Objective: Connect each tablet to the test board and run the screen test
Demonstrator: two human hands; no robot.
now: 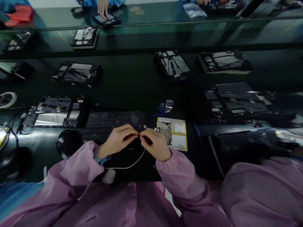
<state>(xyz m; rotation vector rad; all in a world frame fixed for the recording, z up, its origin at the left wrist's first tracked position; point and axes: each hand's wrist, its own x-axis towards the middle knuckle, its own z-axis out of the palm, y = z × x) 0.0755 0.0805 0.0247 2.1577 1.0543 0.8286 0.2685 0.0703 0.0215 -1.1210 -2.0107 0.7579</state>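
Note:
My left hand [119, 138] and my right hand [155, 144] meet at the near edge of the dark bench, fingertips pinched together on a small dark part [139, 135] that is too small to name. Both wrists are in pink sleeves. A white cable [132, 164] curves below my hands to a white plug near my left wrist. Just right of my right hand lies a yellow-edged sheet [176, 134] with small components on it. A dark flat tray [113, 119] sits right behind my hands.
Several opened tablet-like devices lie on the bench: one at left [55, 112], others behind [77, 73] [172, 64] and at right [236, 99]. A small shiny part [167, 105] sits behind the sheet. Another person's pink sleeve [262, 192] is at right; a hand [103, 7] works across the bench.

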